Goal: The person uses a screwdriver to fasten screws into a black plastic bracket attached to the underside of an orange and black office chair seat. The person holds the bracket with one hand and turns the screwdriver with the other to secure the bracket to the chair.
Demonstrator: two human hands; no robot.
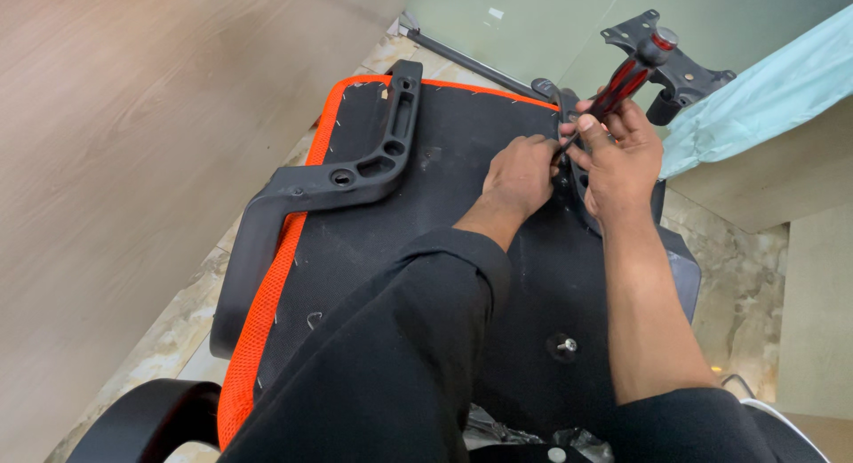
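Note:
An upturned office chair seat [462,152], black underneath with an orange mesh edge, lies on the floor below me. A black plastic armrest bracket [355,170] is fixed along its left side. My right hand [622,156] grips a screwdriver with a red and black handle [626,76], its tip down at the right armrest bracket [560,99]. My left hand [518,174] rests on the seat beside the tip, fingers pinched at the same spot; what they pinch is hidden.
A bolt [566,345] sticks up from the seat near me. A black metal mounting plate [671,59] lies beyond the seat by a pale blue cloth [764,99]. A wooden wall stands at the left, marble floor all around.

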